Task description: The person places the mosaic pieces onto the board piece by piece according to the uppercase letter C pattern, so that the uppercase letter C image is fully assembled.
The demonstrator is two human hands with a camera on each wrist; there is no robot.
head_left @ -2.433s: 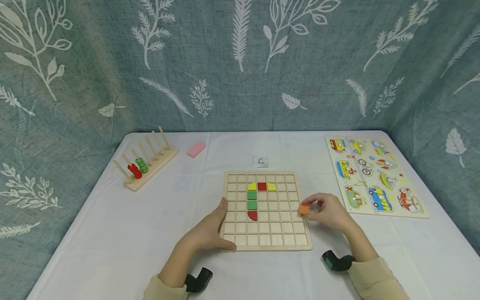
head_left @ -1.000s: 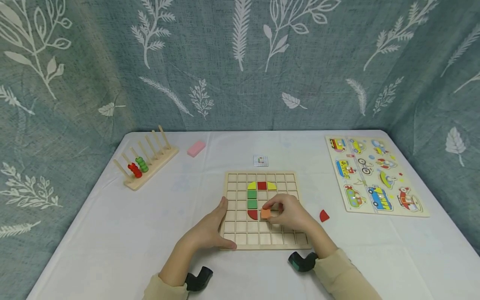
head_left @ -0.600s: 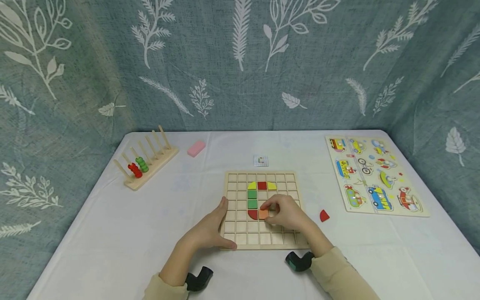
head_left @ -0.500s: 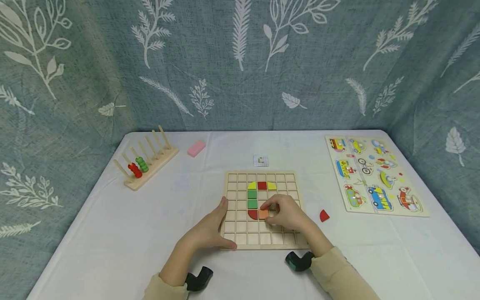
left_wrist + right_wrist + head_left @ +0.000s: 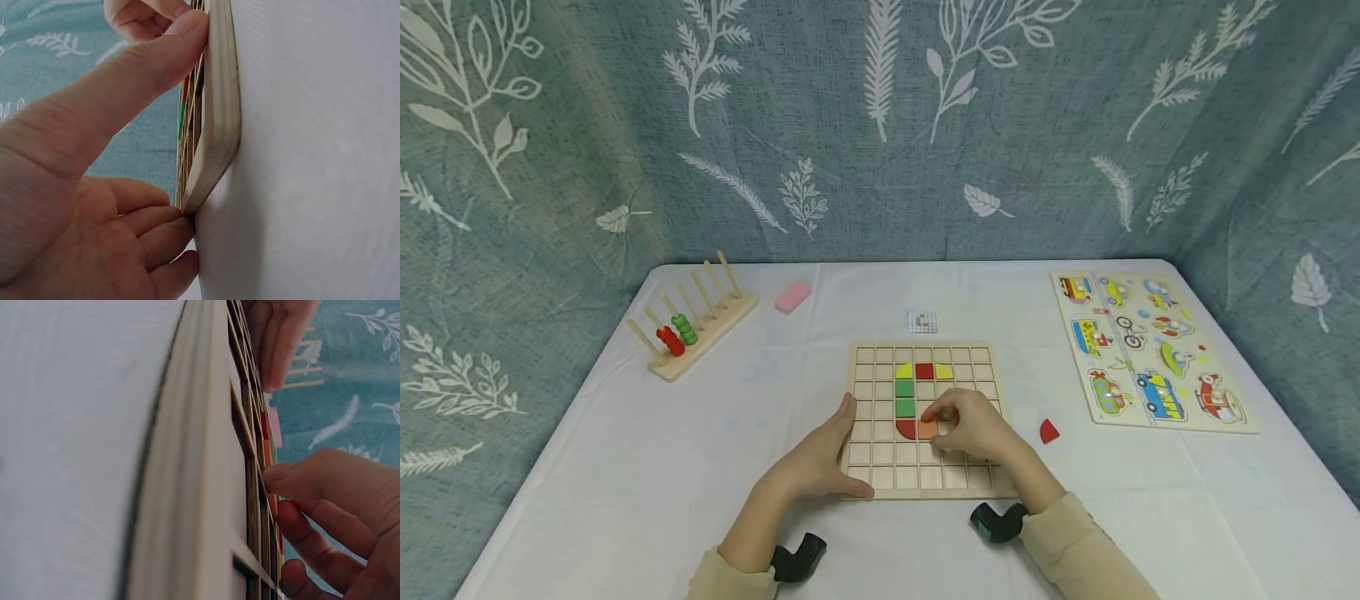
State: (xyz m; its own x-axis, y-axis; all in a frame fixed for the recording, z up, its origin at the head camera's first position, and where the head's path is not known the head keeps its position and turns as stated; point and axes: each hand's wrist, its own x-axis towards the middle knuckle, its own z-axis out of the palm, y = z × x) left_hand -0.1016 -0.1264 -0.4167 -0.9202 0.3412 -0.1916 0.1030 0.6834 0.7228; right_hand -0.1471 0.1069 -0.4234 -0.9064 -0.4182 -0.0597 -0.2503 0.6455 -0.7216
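A wooden grid board lies on the table with colored tiles in its cells. My right hand pinches an orange square tile between thumb and fingertips, down at a cell just right of a red quarter-round tile. Above that are two green square tiles, then a yellow quarter-round tile, a red square tile and another yellow tile in a row. My left hand rests on the board's near left corner, thumb on the front rim, extended fingers along the left side.
A red wedge tile lies right of the board. Beyond the board is a small pattern card. Back left stand a peg rack with red and green beads and a pink block. A vehicle puzzle board lies at right.
My right hand has carried the orange tile left from the board's right edge and lowered it at the cell. The red wedge at right has come into view. The left hand has stayed put.
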